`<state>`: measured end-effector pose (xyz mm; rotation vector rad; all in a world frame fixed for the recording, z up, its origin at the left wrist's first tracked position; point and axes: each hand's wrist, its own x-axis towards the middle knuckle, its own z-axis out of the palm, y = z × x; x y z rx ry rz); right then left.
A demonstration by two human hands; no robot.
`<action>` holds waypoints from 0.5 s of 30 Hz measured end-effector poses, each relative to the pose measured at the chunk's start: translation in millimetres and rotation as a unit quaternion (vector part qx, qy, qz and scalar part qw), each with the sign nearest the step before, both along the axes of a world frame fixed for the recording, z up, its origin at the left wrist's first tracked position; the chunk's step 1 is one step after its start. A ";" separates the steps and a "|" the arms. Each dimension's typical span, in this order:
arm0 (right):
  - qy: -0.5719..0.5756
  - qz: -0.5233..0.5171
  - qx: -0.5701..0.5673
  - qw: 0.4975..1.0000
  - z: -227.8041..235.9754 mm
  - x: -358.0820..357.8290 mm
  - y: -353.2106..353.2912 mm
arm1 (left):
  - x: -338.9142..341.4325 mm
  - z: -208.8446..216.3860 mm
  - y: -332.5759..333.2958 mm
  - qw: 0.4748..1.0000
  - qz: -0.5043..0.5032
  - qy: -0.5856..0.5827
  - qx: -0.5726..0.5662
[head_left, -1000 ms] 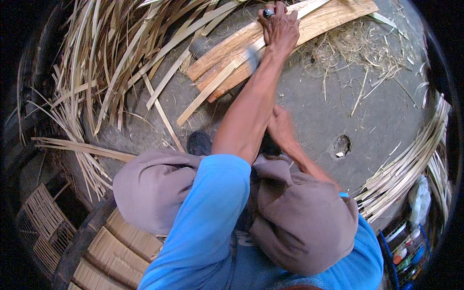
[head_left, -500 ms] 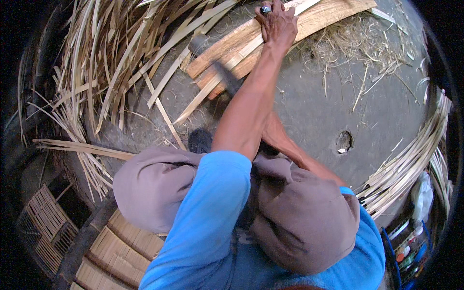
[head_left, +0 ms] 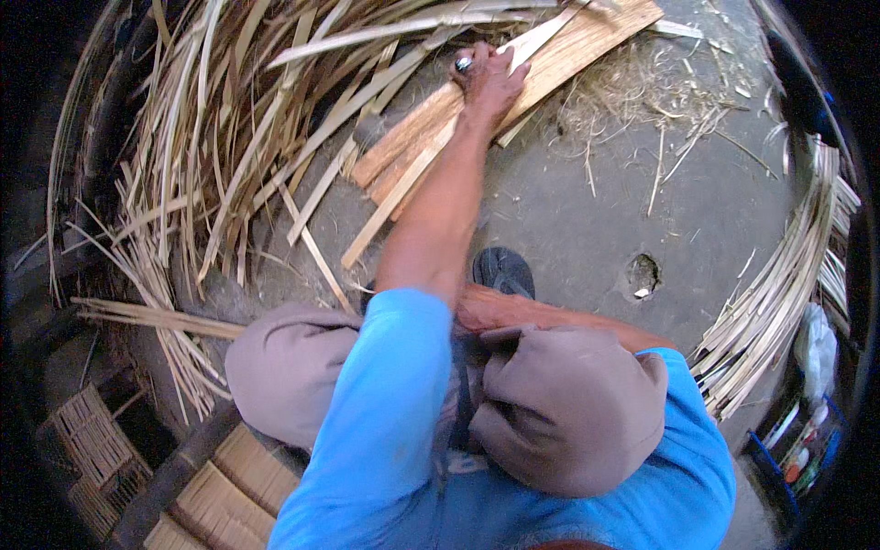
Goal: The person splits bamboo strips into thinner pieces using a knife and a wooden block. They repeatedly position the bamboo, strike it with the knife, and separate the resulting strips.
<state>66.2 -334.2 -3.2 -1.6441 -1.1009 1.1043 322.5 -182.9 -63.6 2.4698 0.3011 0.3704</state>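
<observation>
My left hand [head_left: 489, 84], with a ring on one finger, is closed over a pale bamboo strip [head_left: 403, 188]. The strip lies lengthwise along a curved wooden plank [head_left: 587, 60] on the ground, and its near end juts past the plank. The right forearm [head_left: 550, 314] comes in from the right and passes beneath the left arm. My right hand is hidden behind that arm, so neither its fingers nor anything in them can be seen.
A big heap of loose strips [head_left: 247, 119] covers the far left. Thin shavings [head_left: 632, 119] litter the ground beside the plank. At right lie a strip bundle [head_left: 770, 284] and a blue basket [head_left: 796, 458] with small items. A dark sandal [head_left: 502, 272] shows beyond my knees; a small hole [head_left: 643, 277] pits the ground.
My left hand has come nearer and leftward along the plank, still on the strip. A blurred dark tool beside the left forearm has gone out of sight, and the right forearm has swung leftward.
</observation>
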 end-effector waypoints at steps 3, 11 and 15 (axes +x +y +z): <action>-0.020 -0.014 -0.077 0.997 -5.0 24.2 -5.1 | 36.3 44.7 67.3 0.978 -0.118 0.123 -0.120; 0.172 -0.495 -0.005 0.852 20.3 142.2 -89.2 | -65.1 195.2 191.7 0.792 -0.240 0.554 -0.090; -0.223 -0.412 -0.138 0.873 29.3 178.5 -84.0 | -223.5 105.8 182.6 0.782 -0.163 0.562 -0.215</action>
